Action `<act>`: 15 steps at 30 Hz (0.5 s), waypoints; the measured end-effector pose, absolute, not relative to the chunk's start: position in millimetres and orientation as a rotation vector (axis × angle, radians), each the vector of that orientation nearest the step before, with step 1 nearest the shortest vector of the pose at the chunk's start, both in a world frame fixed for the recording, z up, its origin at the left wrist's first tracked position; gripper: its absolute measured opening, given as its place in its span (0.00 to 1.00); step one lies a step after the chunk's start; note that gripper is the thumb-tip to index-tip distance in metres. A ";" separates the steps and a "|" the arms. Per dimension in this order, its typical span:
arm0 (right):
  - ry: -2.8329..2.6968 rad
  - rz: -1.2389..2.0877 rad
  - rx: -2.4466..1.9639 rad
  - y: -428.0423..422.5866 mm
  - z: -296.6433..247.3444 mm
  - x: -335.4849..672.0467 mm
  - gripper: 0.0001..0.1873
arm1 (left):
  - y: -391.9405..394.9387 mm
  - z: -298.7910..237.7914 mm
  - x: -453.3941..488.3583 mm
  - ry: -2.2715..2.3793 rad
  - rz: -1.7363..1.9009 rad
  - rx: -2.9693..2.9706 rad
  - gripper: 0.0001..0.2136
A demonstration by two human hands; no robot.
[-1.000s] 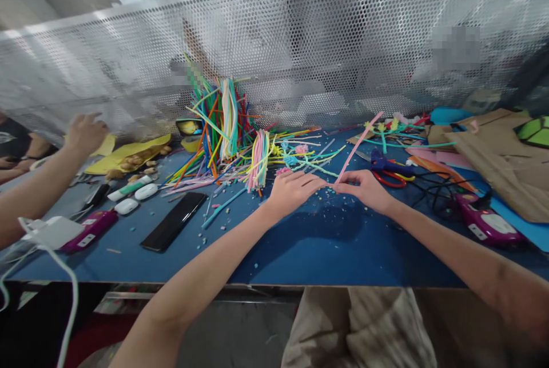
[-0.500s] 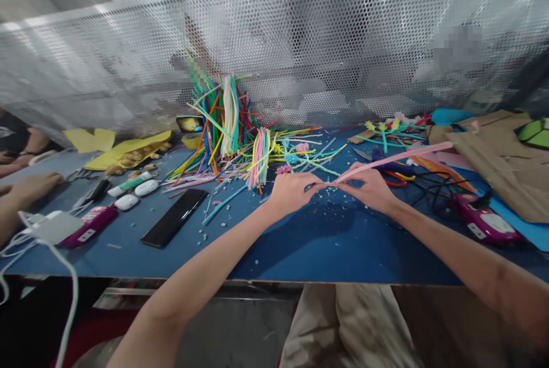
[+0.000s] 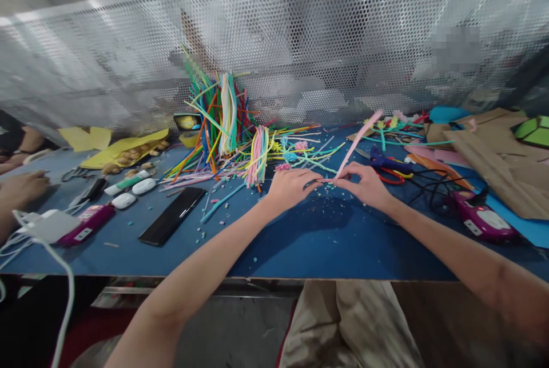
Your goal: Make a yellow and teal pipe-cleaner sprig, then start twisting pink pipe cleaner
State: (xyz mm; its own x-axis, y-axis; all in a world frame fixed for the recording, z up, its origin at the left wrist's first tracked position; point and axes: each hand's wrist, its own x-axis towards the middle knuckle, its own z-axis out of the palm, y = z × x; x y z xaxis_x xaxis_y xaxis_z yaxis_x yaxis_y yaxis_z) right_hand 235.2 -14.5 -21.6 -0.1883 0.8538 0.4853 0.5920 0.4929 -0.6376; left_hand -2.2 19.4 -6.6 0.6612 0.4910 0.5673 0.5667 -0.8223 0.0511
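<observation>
Above the blue table, my left hand (image 3: 293, 189) and my right hand (image 3: 364, 186) pinch a pink pipe cleaner (image 3: 358, 142) between them. A short stretch of it runs level from one set of fingertips to the other. From my right fingers its long part rises, leaning up and to the right. Just behind my left hand stands a tied bundle of pastel pipe cleaners (image 3: 258, 156). Small fuzzy flowers in blue (image 3: 290, 156) and pink (image 3: 301, 146) lie beyond my fingers. Past my right hand are red-handled scissors (image 3: 391, 176).
A tall heap of coloured pipe cleaners (image 3: 214, 122) stands against the perforated metal screen (image 3: 326, 42). Left lie a black phone (image 3: 172, 216), a purple power strip (image 3: 88, 225) and another person's hand (image 3: 26, 188). Brown paper (image 3: 497, 156), cables and a second purple strip (image 3: 484, 219) are right.
The long part of the pink pipe cleaner has swung from pointing right to pointing steeply up. Both hands keep their pinch. The view has shifted slightly.
</observation>
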 end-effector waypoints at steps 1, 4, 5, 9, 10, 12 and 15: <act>-1.858 0.533 -1.204 -13.7 -21.9 235.0 0.12 | 20.6 -6.9 -2.9 -0.821 -0.886 -2.715 0.13; -1.799 0.773 -1.182 -12.7 -23.0 236.1 0.14 | 22.0 -5.1 -5.5 -0.687 -0.893 -2.639 0.12; -1.782 0.781 -1.185 -12.7 -23.3 236.5 0.15 | 21.8 -4.0 -6.3 -0.658 -0.889 -2.620 0.11; -1.759 0.740 -1.197 -13.3 -24.1 236.3 0.17 | 20.5 -1.4 -8.4 -0.632 -0.867 -2.598 0.11; -1.771 0.737 -1.191 -13.3 -24.3 236.0 0.17 | 20.3 -1.7 -8.5 -0.638 -0.862 -2.600 0.11; -1.789 0.688 -1.181 -13.2 -24.5 235.6 0.16 | 19.9 -3.0 -7.9 -0.665 -0.873 -2.605 0.12; -1.832 0.450 -1.154 -13.1 -24.2 237.2 0.13 | 18.5 -4.9 -5.1 -0.740 -0.944 -2.660 0.12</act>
